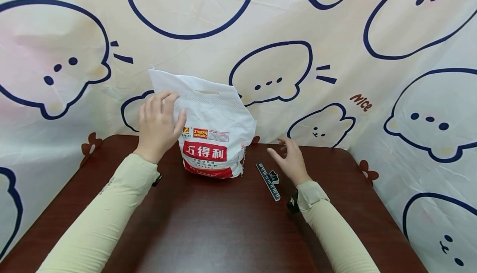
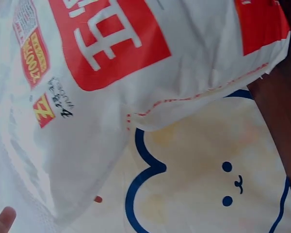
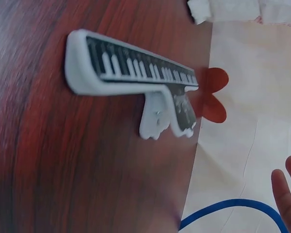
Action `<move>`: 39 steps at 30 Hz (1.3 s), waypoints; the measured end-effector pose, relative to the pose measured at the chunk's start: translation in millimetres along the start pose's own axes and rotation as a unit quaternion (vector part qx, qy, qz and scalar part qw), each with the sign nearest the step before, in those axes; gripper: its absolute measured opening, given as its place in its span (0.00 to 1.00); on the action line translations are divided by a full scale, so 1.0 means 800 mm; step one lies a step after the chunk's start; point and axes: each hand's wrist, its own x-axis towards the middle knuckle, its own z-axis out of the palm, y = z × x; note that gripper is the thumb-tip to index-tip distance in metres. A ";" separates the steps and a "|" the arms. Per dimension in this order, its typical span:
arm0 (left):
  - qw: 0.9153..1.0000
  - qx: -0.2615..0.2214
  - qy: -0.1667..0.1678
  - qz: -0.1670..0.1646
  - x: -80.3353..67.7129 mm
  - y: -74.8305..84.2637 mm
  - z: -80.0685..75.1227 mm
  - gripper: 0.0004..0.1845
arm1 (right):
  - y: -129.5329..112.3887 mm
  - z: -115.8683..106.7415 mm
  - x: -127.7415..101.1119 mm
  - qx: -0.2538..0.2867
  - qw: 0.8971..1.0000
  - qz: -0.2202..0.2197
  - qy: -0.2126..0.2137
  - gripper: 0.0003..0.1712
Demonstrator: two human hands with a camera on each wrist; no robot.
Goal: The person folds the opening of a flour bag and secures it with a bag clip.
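Note:
A white flour bag [image 1: 220,120] with red printed labels stands upright at the back of the table, its wide top with a slot handle spread up against the backdrop. Beside its upper left part is my left hand [image 1: 158,120], fingers loosely bent and thumb apart. Only two fingertips of that hand show in the left wrist view, near the bag's [image 2: 106,126] top. To the right of the bag lies a bag clip [image 1: 267,182] with a piano-key pattern and white edges. My right hand [image 1: 292,159] hovers just beyond the clip [image 3: 136,68], fingers relaxed and holding nothing.
The dark brown wooden table [image 1: 223,227] reaches back to a cream cloth backdrop [image 1: 208,58] with blue cartoon outlines. More of this cloth hangs along both sides. Dark bands sit at both wrists.

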 end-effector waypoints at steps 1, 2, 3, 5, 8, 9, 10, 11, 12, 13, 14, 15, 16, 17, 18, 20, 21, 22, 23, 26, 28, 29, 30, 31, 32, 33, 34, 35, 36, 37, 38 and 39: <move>1.000 -0.001 0.002 0.003 0.001 0.001 0.000 0.23 | 0.000 0.000 0.000 0.008 1.000 -0.003 0.002 0.35; 1.000 -0.002 0.004 0.006 0.003 0.002 0.001 0.23 | -0.001 0.000 0.000 0.016 1.000 -0.005 0.003 0.34; 1.000 -0.004 0.005 0.008 0.005 0.004 0.001 0.23 | -0.001 0.000 0.000 0.023 1.000 -0.005 0.004 0.34; 1.000 -0.008 0.005 0.012 0.008 0.007 0.001 0.22 | -0.003 0.001 0.000 0.036 0.999 -0.006 0.005 0.33; 1.000 -0.015 0.002 0.016 0.013 0.011 0.000 0.22 | -0.007 0.003 0.001 0.053 0.998 -0.008 0.009 0.31; 1.000 -0.016 0.000 0.017 0.014 0.013 0.000 0.22 | -0.008 0.003 0.002 0.057 0.998 -0.009 0.010 0.30; 1.000 -0.018 -0.001 0.017 0.016 0.014 -0.001 0.22 | -0.010 0.004 0.003 0.060 0.998 -0.009 0.009 0.30; 1.000 -0.019 -0.002 0.018 0.017 0.015 -0.001 0.22 | -0.011 0.005 0.003 0.063 0.998 -0.008 0.008 0.29; 1.000 -0.020 -0.002 0.018 0.018 0.016 -0.001 0.23 | -0.013 0.006 0.004 0.067 0.998 -0.007 0.007 0.29; 1.000 -0.021 -0.003 0.019 0.019 0.018 -0.002 0.23 | -0.015 0.007 0.005 0.069 0.998 -0.005 0.005 0.29; 1.000 -0.021 -0.004 0.020 0.019 0.019 -0.002 0.23 | -0.017 0.008 0.005 0.073 0.997 -0.003 0.004 0.29; 1.000 -0.022 -0.005 0.021 0.020 0.021 -0.003 0.23 | -0.019 0.008 0.006 0.077 0.997 -0.001 0.002 0.29; 0.999 -0.023 -0.007 0.022 0.021 0.022 -0.003 0.23 | -0.021 0.009 0.006 0.082 0.997 0.000 0.001 0.29; 0.999 -0.024 -0.008 0.023 0.022 0.023 -0.003 0.23 | -0.023 0.009 0.007 0.087 0.996 -0.001 0.000 0.29; 0.999 -0.024 -0.009 0.024 0.023 0.025 -0.004 0.23 | -0.025 0.009 0.007 0.092 0.996 -0.002 0.000 0.29; 0.999 -0.026 -0.012 0.026 0.025 0.027 -0.004 0.23 | -0.028 0.010 0.008 0.099 0.995 -0.003 0.000 0.29; 0.999 -0.027 -0.013 0.027 0.026 0.028 -0.005 0.23 | -0.029 0.011 0.008 0.102 0.995 -0.004 0.000 0.29; 0.999 -0.027 -0.013 0.028 0.027 0.029 -0.005 0.24 | -0.030 0.011 0.008 0.104 0.995 -0.004 -0.001 0.29; 0.999 -0.027 -0.013 0.030 0.028 0.030 -0.005 0.24 | -0.031 0.012 0.008 0.106 0.994 -0.004 0.000 0.28; 0.999 -0.028 -0.016 0.033 0.031 0.032 -0.007 0.24 | -0.033 0.014 0.009 0.106 0.994 -0.003 0.004 0.28; 0.999 -0.029 -0.015 0.035 0.033 0.034 -0.008 0.23 | -0.035 0.015 0.009 0.106 0.994 -0.003 0.005 0.28; 0.999 -0.028 -0.015 0.036 0.034 0.034 -0.008 0.23 | -0.036 0.016 0.009 0.107 0.994 -0.004 0.006 0.28; 0.999 -0.029 -0.013 0.038 0.035 0.035 -0.009 0.23 | -0.037 0.017 0.009 0.109 0.994 -0.005 0.006 0.28; 0.999 -0.029 -0.012 0.040 0.036 0.035 -0.010 0.23 | -0.039 0.017 0.009 0.111 0.994 -0.005 0.005 0.28; 0.999 -0.030 -0.010 0.042 0.037 0.036 -0.010 0.23 | -0.040 0.018 0.010 0.114 0.993 -0.005 0.005 0.29; 0.999 -0.029 -0.009 0.045 0.039 0.036 -0.011 0.23 | -0.041 0.018 0.010 0.116 0.993 -0.006 0.005 0.29; 0.998 -0.028 -0.009 0.048 0.041 0.036 -0.011 0.23 | -0.043 0.019 0.010 0.118 0.993 -0.005 0.005 0.29; 0.998 -0.027 -0.009 0.051 0.042 0.037 -0.011 0.23 | -0.044 0.019 0.010 0.122 0.993 -0.004 0.005 0.29; 0.998 -0.027 -0.009 0.053 0.044 0.037 -0.011 0.23 | -0.045 0.019 0.011 0.124 0.992 -0.004 0.004 0.29; 0.998 -0.025 -0.011 0.054 0.046 0.038 -0.012 0.23 | -0.046 0.020 0.011 0.126 0.992 -0.003 0.004 0.29; 0.998 -0.025 -0.013 0.055 0.047 0.038 -0.012 0.23 | -0.047 0.020 0.011 0.128 0.992 -0.002 0.003 0.29; 0.998 -0.023 -0.014 0.057 0.049 0.038 -0.012 0.23 | -0.049 0.021 0.012 0.130 0.992 -0.001 0.003 0.29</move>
